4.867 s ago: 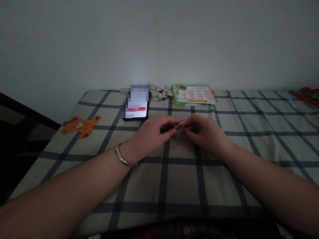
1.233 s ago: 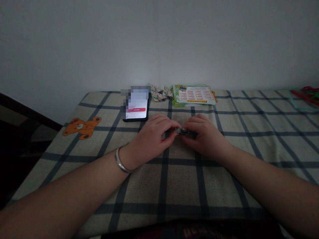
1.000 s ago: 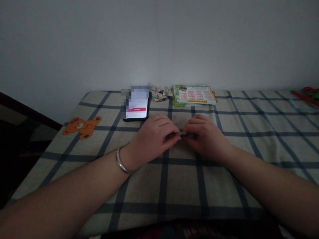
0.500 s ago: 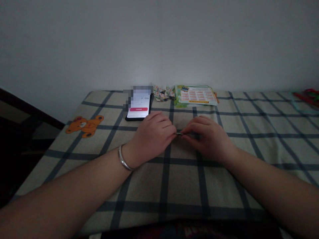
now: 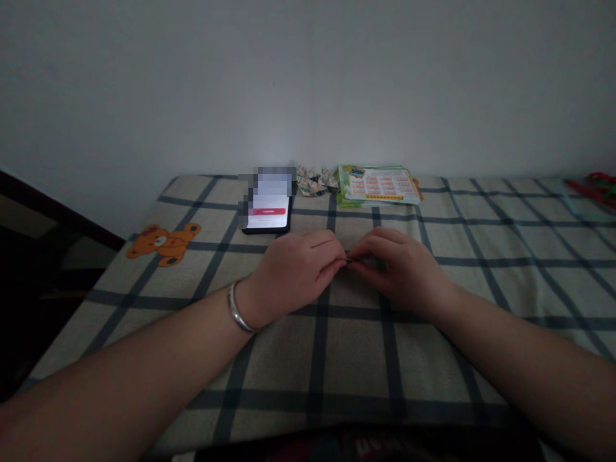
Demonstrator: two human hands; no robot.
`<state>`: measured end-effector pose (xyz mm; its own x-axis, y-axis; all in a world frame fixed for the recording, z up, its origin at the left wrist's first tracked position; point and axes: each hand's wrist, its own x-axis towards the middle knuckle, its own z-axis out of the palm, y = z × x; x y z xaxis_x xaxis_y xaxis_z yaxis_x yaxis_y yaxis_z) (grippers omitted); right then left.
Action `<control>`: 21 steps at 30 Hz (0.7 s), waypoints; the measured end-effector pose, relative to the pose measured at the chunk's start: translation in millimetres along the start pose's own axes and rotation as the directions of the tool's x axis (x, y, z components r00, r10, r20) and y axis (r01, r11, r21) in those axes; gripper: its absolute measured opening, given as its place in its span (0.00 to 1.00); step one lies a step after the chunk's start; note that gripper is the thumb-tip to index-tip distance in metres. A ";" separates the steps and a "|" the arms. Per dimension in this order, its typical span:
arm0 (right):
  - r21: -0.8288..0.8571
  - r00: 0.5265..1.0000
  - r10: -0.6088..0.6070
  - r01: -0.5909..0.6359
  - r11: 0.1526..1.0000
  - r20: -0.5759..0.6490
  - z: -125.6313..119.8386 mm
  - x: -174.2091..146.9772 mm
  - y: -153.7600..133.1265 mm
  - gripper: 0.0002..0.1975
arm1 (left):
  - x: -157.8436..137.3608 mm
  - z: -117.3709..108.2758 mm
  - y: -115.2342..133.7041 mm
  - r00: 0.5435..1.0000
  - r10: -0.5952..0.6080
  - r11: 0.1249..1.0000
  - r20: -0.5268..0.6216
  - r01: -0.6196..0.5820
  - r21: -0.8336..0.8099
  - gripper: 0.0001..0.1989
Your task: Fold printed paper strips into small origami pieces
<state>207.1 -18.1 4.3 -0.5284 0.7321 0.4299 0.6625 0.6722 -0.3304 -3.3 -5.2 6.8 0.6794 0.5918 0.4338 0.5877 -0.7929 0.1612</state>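
My left hand [image 5: 298, 268], with a silver bangle [image 5: 239, 308] on its wrist, is closed in a pinch over the middle of the table. Its fingertips meet those of my right hand [image 5: 407, 266], which also pinches. Between the two sets of fingertips shows the edge of a small thin flat piece [image 5: 350, 260], dark and seen edge-on. Most of it is hidden by my fingers, and I cannot make out its material. Just beyond my left hand lies a phone [image 5: 269, 218] with its screen lit.
Folded printed-paper pieces [image 5: 315, 183] lie right of the phone. Beside them is a stack of printed sheets [image 5: 382, 183], against the wall. An orange bear picture [image 5: 163, 244] is at the left on the checked tablecloth [image 5: 351, 366]. Something red [image 5: 599, 189] lies far right.
The fingers of my left hand have drawn down from near the phone and folded in. My fingertips are closer together, and less of the thin piece shows. My right hand has barely moved.
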 end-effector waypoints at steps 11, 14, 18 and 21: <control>0.090 0.999 0.036 -0.032 0.995 -0.040 -2.5 1.2 0.6 0.03 | 0.4 5.0 -5.3 0.996 -0.032 0.985 -0.080 0.017 -0.174 0.03; 0.102 0.999 0.034 -0.030 0.994 -0.037 -2.4 1.8 0.0 0.03 | 0.9 4.3 -5.5 0.998 -0.027 0.976 -0.064 0.012 -0.219 0.04; 0.101 0.999 0.040 -0.037 0.994 -0.023 -1.9 2.3 -1.7 0.02 | 1.8 2.6 -3.4 0.999 -0.036 0.970 -0.032 0.027 -0.241 0.04; 0.101 0.999 0.046 -0.045 0.994 -0.007 -1.9 2.7 -2.7 0.03 | 2.7 1.6 -1.6 0.999 -0.028 0.966 -0.026 0.020 -0.258 0.04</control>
<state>204.9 -18.2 8.0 -0.4941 0.7613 0.4199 0.6283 0.6465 -0.4328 -1.7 -2.1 6.3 0.6513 0.6095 0.4521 0.4680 -0.7916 0.3930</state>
